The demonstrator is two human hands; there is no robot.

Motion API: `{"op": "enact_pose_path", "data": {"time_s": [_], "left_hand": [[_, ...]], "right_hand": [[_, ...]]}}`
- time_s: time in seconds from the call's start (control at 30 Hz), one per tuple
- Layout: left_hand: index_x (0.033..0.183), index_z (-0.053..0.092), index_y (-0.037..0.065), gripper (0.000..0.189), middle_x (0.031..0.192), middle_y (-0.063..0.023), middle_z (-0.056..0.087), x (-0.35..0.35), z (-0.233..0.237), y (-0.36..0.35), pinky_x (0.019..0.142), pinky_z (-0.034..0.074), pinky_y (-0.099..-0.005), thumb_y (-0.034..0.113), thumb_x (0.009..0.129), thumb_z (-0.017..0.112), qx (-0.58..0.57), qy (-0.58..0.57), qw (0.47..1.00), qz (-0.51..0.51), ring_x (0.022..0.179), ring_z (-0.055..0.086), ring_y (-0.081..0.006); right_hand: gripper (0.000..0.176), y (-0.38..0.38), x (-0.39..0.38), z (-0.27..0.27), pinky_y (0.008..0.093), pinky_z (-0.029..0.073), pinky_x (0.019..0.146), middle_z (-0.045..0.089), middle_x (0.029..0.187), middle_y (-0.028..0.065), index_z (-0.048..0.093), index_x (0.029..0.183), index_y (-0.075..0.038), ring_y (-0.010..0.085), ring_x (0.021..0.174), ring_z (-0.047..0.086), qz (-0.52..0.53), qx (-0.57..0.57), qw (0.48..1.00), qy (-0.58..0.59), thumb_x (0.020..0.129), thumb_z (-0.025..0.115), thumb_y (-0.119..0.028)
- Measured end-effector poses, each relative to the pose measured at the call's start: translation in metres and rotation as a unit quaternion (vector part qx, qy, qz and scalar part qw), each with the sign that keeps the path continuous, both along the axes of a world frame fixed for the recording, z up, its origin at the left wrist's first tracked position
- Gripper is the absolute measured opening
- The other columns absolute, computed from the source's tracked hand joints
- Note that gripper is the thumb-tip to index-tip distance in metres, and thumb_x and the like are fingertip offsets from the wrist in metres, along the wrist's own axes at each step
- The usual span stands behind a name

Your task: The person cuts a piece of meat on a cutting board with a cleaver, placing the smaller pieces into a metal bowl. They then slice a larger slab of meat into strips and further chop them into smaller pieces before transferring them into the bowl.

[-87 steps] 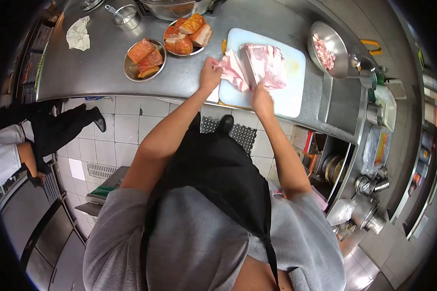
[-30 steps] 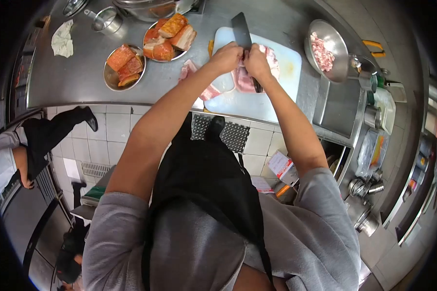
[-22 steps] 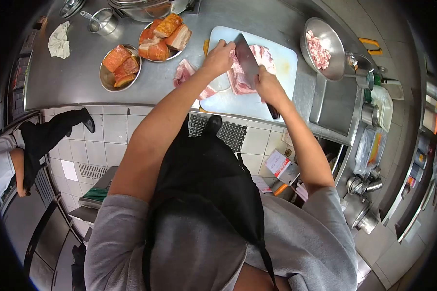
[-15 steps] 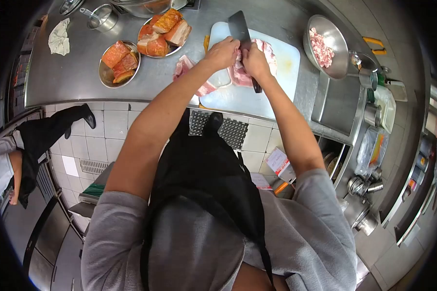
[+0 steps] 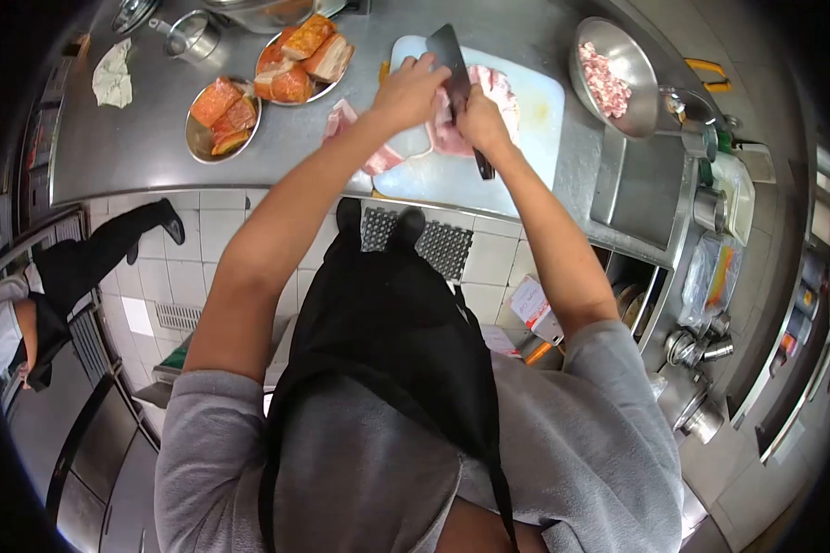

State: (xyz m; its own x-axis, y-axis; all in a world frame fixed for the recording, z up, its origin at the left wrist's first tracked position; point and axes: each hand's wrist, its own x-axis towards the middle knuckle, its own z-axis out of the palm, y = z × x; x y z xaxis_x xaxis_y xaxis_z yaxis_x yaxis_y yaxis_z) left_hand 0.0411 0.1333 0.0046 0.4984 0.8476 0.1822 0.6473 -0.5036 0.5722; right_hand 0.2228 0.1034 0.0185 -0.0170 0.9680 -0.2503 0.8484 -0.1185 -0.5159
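Observation:
My right hand (image 5: pixel 486 122) is wrapped around the cleaver (image 5: pixel 448 57), whose broad blade points away from me and whose dark handle end sticks out below the hand. Under the blade lies a slab of raw pork (image 5: pixel 449 136) on a white cutting board (image 5: pixel 536 115). To the left of the blade, my left hand (image 5: pixel 409 96) has its fingers stretched apart near the pork and the cleaver; the fingertips' exact contact is hard to make out. Another raw pork piece (image 5: pixel 378 160) lies across the board's left edge, partly behind my left forearm.
A steel bowl of chopped meat (image 5: pixel 605 83) stands right of the board, with a sink (image 5: pixel 650 198) beyond it. Leftward are two bowls of orange-skinned pork blocks (image 5: pixel 229 115) (image 5: pixel 286 81), a small pot (image 5: pixel 194 35) and a crumpled cloth (image 5: pixel 112 74). Another person (image 5: pixel 74 267) is at far left.
My left hand has shifted slightly left and its fingers have lifted and spread from the meat beside the blade. The right hand keeps hold of the cleaver.

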Motion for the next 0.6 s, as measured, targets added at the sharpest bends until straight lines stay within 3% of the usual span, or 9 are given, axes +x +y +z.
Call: {"op": "enact_pose_path", "data": {"time_s": [0.07,0.1,0.2,0.33,0.43,0.53,0.6], "left_hand": [[0.110,0.064,0.010,0.027,0.113,-0.0114,0.060,0.010,-0.003,-0.024,0.094,0.052,-0.0452,0.012,0.084,0.071,0.012,-0.043,0.998,-0.036,0.113,0.061,-0.0332],[0.110,0.063,0.008,0.029,0.118,-0.0123,0.058,0.015,-0.016,-0.031,0.094,0.052,-0.0455,0.012,0.083,0.072,-0.048,-0.026,0.997,-0.053,0.113,0.061,-0.0346],[0.110,0.063,0.008,0.031,0.115,-0.0129,0.059,0.017,-0.022,-0.037,0.096,0.051,-0.0466,0.012,0.082,0.074,-0.065,-0.046,0.996,-0.034,0.113,0.062,-0.0350],[0.108,0.064,0.006,0.027,0.114,-0.0134,0.059,0.015,-0.026,-0.039,0.094,0.051,-0.0476,0.011,0.083,0.073,-0.068,-0.069,0.995,-0.025,0.112,0.062,-0.0363],[0.105,0.064,0.005,0.021,0.112,-0.0144,0.061,0.016,-0.034,-0.045,0.094,0.052,-0.0475,0.013,0.086,0.070,-0.074,-0.045,0.995,-0.052,0.110,0.063,-0.0369],[0.109,0.065,0.005,0.023,0.112,-0.0157,0.063,0.014,-0.026,-0.035,0.094,0.052,-0.0480,0.014,0.088,0.069,-0.128,-0.041,0.987,-0.091,0.109,0.063,-0.0381],[0.115,0.065,0.005,0.029,0.115,-0.0174,0.064,0.013,-0.022,-0.037,0.094,0.053,-0.0483,0.015,0.089,0.068,-0.113,-0.025,0.991,-0.065,0.110,0.064,-0.0393]], "right_hand": [[0.033,-0.007,0.006,-0.004,0.0598,0.054,0.080,0.070,0.093,0.0349,0.054,0.115,0.006,0.0510,0.091,0.070,0.013,0.012,1.000,-0.003,0.101,0.053,-0.024],[0.034,-0.018,0.004,-0.005,0.0598,0.054,0.080,0.070,0.093,0.0349,0.054,0.115,0.006,0.0510,0.091,0.070,0.013,0.012,1.000,-0.009,0.101,0.053,-0.024],[0.033,-0.053,0.003,0.025,0.0597,0.054,0.080,0.069,0.090,0.0341,0.051,0.114,0.005,0.0521,0.087,0.069,0.005,-0.010,0.999,-0.039,0.100,0.055,-0.025],[0.028,-0.120,0.017,0.053,0.0641,0.052,0.081,0.070,0.092,0.0348,0.050,0.119,0.004,0.0525,0.090,0.069,0.019,-0.081,0.993,-0.082,0.099,0.050,-0.015],[0.032,-0.088,0.005,0.027,0.0615,0.053,0.080,0.070,0.092,0.0331,0.052,0.118,0.005,0.0512,0.091,0.069,0.020,-0.014,0.998,-0.065,0.097,0.056,-0.018],[0.032,-0.047,-0.004,0.019,0.0589,0.054,0.080,0.070,0.093,0.0325,0.054,0.115,0.005,0.0502,0.089,0.069,0.020,0.010,0.998,-0.051,0.097,0.059,-0.021],[0.032,-0.055,0.003,0.015,0.0577,0.055,0.079,0.071,0.092,0.0322,0.054,0.116,0.006,0.0497,0.087,0.070,0.029,0.033,0.998,-0.033,0.097,0.058,-0.020]]}}
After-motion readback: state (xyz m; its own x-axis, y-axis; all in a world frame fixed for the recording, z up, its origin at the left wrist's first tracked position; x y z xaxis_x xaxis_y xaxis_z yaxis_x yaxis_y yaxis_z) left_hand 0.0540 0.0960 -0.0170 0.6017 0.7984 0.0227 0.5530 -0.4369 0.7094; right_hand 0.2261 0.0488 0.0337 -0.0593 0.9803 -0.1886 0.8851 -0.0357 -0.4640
